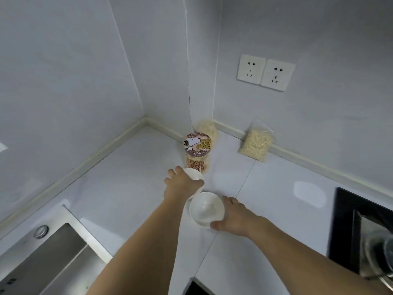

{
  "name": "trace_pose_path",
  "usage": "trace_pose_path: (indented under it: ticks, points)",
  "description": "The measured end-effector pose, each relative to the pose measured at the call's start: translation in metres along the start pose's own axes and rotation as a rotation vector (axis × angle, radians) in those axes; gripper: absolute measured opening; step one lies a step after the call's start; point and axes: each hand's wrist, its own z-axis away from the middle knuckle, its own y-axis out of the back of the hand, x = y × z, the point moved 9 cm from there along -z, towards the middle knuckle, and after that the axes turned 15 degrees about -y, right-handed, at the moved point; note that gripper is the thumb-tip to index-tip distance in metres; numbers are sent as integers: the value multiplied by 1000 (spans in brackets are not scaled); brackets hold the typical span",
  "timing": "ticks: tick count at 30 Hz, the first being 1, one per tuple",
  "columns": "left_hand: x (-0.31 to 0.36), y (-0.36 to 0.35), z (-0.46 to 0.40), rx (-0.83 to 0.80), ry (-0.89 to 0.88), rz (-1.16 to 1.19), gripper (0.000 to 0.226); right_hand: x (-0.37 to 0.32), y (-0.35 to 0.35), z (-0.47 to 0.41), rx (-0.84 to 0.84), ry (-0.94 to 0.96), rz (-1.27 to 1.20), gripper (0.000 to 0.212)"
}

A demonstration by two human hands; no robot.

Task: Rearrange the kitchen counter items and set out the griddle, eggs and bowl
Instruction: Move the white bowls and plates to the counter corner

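Two white bowls stand close together on the pale counter [119, 184]. My left hand [181, 184] lies over the farther bowl [194, 174], fingers curled round its rim. My right hand [236, 219] grips the nearer bowl [205, 208] at its right side, thumb at the front edge and fingers along the far rim. The nearer bowl looks empty. Just behind the bowls stands a clear jar [197, 151] with a cartoon dog lid. No griddle or eggs are in view.
Two clear bags of pale grains lean on the back wall, one [207, 128] behind the jar, one [256, 142] further right. A steel sink [49, 258] lies at lower left. A black hob [348, 228] with a glass lid [380, 256] is at right. Wall sockets [265, 72] sit above.
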Motion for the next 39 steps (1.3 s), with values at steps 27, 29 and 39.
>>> trace_pose_path:
  ticks: [27, 29, 39]
  points:
    - [-49, -33, -76, -237, -34, -582, 133, -58, -32, -65, 229, -118, 96, 124]
    - [-51, -32, -82, -240, -48, -547, 133, -60, -32, -70, 224, -105, 109, 123]
    - [-40, -36, -24, -101, -180, -422, 128, 15, -9, -20, 271, -135, 94, 127]
